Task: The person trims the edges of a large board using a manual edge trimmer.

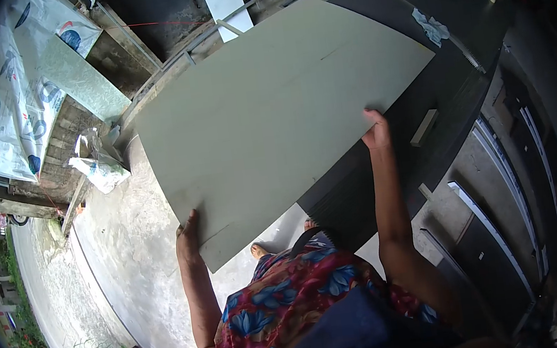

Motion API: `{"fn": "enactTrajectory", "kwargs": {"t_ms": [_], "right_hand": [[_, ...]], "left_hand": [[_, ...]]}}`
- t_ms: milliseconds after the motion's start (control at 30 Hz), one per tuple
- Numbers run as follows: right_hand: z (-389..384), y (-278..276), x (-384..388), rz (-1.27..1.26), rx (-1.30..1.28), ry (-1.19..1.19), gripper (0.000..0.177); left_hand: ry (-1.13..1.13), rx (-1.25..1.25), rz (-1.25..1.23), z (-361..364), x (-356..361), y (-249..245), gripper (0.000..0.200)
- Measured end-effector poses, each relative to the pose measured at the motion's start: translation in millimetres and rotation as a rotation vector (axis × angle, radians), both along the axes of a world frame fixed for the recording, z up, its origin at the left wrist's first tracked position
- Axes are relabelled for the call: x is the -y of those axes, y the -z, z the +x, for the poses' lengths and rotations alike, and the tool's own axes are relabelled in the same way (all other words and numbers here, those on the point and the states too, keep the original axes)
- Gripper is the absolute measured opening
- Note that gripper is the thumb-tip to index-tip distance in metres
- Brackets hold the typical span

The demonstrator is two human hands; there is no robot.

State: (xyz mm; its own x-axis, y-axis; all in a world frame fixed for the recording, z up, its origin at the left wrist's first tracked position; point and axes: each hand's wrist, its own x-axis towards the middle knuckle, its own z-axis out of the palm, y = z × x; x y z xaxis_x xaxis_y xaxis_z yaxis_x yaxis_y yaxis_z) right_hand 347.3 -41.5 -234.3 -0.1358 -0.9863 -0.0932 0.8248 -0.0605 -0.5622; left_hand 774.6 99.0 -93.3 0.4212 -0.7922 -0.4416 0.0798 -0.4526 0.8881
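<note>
A large flat grey-green panel (278, 111) spans the middle of the head view, with thin dark marks on its surface. My left hand (188, 234) grips its left edge near the lower left corner, thumb on top. On the near right edge, my right hand (376, 128) is closed round the panel, thumb on the upper face. The fingers of both hands are hidden beneath it. Part of the panel overlaps a dark tabletop (344, 200), and its left part is out over the concrete floor.
A small pale block (424, 128) lies on the dark surface right of my right hand. Farther back is a crumpled pale blue cloth (431, 26). Long strips (489, 218) lean at the right. Printed plastic sheeting (4, 89) and a plastic bag (99, 161) are at the left.
</note>
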Motion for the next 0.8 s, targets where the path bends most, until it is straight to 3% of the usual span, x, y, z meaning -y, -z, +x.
{"fn": "enactTrajectory", "kwargs": {"t_ms": [100,300,400,433,467,533,600,700,800], "right_hand": [[-3,-88,25,-0.038,-0.100,0.008,0.027],[36,-255,8,-0.141,-0.481,0.057,0.022],[43,-311,-7,-0.277,-0.668,0.046,0.023],[43,-328,-9,-0.290,-0.724,0.036,0.024],[42,-345,-10,-0.306,-0.780,0.025,0.026],[44,-379,-12,-0.305,-0.885,-0.001,0.032],[54,-413,-17,-0.244,-0.742,0.008,0.049],[83,-454,-43,-0.147,-0.809,0.083,0.050],[67,-478,-22,0.019,-0.923,0.104,0.055]], "left_hand": [[-0.008,-0.262,-0.059,9,-5,-18,0.046],[-0.115,-0.444,-0.123,35,-15,-34,0.039],[-0.077,-0.811,-0.184,43,-24,-64,0.044],[0.178,-0.888,-0.251,58,-27,-67,0.054],[0.125,-0.951,-0.239,66,-29,-74,0.060],[0.473,-0.977,-0.362,90,-27,-84,0.068],[0.439,-0.856,-0.471,90,-31,-120,0.074],[0.577,-0.697,-0.522,110,-30,-149,0.084],[0.742,-0.620,-0.602,119,-31,-173,0.095]]}}
